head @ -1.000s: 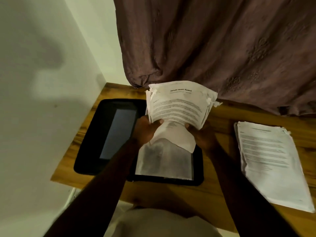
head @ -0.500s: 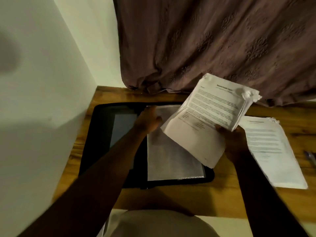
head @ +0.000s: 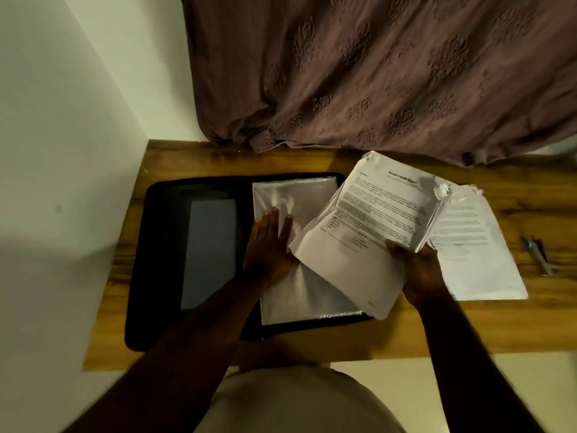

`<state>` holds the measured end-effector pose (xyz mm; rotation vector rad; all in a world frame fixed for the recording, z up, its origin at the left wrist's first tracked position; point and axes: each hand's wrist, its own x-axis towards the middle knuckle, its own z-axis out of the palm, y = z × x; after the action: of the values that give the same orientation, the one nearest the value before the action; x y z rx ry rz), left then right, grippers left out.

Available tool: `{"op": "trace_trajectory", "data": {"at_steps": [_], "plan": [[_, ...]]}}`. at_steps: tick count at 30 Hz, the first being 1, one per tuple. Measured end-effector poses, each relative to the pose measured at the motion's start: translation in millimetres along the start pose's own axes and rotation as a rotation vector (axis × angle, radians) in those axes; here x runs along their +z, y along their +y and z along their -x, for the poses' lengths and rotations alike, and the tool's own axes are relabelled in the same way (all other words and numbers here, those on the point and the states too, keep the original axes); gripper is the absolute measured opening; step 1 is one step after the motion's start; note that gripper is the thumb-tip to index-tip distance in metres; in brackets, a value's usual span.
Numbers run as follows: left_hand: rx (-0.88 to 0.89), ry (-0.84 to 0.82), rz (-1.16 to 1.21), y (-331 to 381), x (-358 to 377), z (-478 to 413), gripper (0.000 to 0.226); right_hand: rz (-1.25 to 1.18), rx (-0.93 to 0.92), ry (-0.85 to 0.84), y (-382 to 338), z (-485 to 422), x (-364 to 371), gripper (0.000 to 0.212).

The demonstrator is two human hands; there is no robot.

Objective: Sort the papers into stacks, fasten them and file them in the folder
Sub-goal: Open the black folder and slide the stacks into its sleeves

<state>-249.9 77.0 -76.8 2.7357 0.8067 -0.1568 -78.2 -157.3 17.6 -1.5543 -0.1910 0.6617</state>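
Far left there's a plain pale wall (head: 62,151), and the wooden desk (head: 312,345) butts right up against it. On the desk's left half lies the black folder (head: 162,245), spread open flat, a grey panel (head: 209,254) showing on its left leaf. On its right leaf sits a clear plastic sleeve (head: 299,195), shiny and a bit rippled, with something pale inside it. The left hand (head: 268,245) is flat on that sleeve, palm down, fingers spread and pointing away from the person, pressing on it and gripping nothing. Moving right, a stack of papers (head: 368,226) is up off the desk, tilted, its lower left corner hanging over the sleeve and the folder's right edge; the top sheet is printed, and the heading looks like "Sample Health Report". The stack's top right corner is ragged and torn. The right hand (head: 418,270) has that stack pinched at its near edge, thumb on top and fingers curled underneath. Just beyond it a second pile of papers (head: 477,254) lies flat on the wood, partly tucked under the raised stack, printed too but too small to read. Further right, near the desk's edge, a pen (head: 537,254) lies on the wood, apart from the pile. Across the back hangs a brown patterned curtain (head: 390,73), its hem brushing the desk's far edge.
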Motion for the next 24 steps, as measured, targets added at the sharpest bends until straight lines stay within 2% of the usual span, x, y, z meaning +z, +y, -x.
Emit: {"op": "trace_trajectory", "data": {"at_steps": [4, 6, 8, 9, 11, 12, 13, 14, 16, 20, 22, 24], "plan": [[-0.034, 0.037, 0.120, 16.7, 4.6, 37.3, 0.086, 0.002, 0.045, -0.090, 0.1, -11.6, 3.1, 0.029], [-0.004, 0.046, 0.163, 21.5, 21.6, 47.2, 0.083, 0.030, 0.081, -0.122, -0.4, -17.5, 4.9, 0.036], [-0.060, 0.020, 0.490, 20.5, 27.4, 53.7, 0.078, 0.052, 0.116, -0.166, -0.6, -22.9, 5.3, 0.057], [-0.085, 0.057, 0.660, 18.2, 24.9, 55.8, 0.071, 0.054, 0.120, -0.200, -0.5, -25.2, 4.7, 0.055], [-0.162, 0.173, 0.800, 12.3, 8.8, 57.2, 0.044, 0.079, 0.109, -0.229, -0.7, -28.0, 5.6, 0.044], [-0.237, 0.243, 0.849, 12.0, -3.2, 56.1, 0.027, 0.092, 0.109, -0.236, -1.4, -29.3, 6.7, 0.049], [-0.337, 0.277, 0.997, 14.8, -17.2, 52.3, 0.013, 0.104, 0.115, -0.242, -0.3, -32.1, 6.3, 0.061], [-0.409, 0.267, 1.208, 19.0, -33.3, 48.2, 0.010, 0.107, 0.126, -0.256, 1.1, -33.8, 7.0, 0.072], [-0.444, 0.138, 1.502, 21.2, -55.0, 35.4, 0.020, 0.125, 0.144, -0.302, 1.7, -35.1, 9.9, 0.073], [-0.291, -0.126, 1.586, 22.9, -75.1, 20.6, 0.039, 0.129, 0.126, -0.380, -3.2, -38.0, 25.4, 0.052], [-0.372, -0.108, 1.560, 23.3, -71.1, 13.5, 0.039, 0.113, 0.132, -0.375, -2.1, -43.5, 32.5, 0.041], [-0.438, 0.011, 1.400, 24.3, -66.1, 5.5, 0.036, 0.187, 0.110, -0.335, -3.0, -49.2, 39.6, 0.038]]}}
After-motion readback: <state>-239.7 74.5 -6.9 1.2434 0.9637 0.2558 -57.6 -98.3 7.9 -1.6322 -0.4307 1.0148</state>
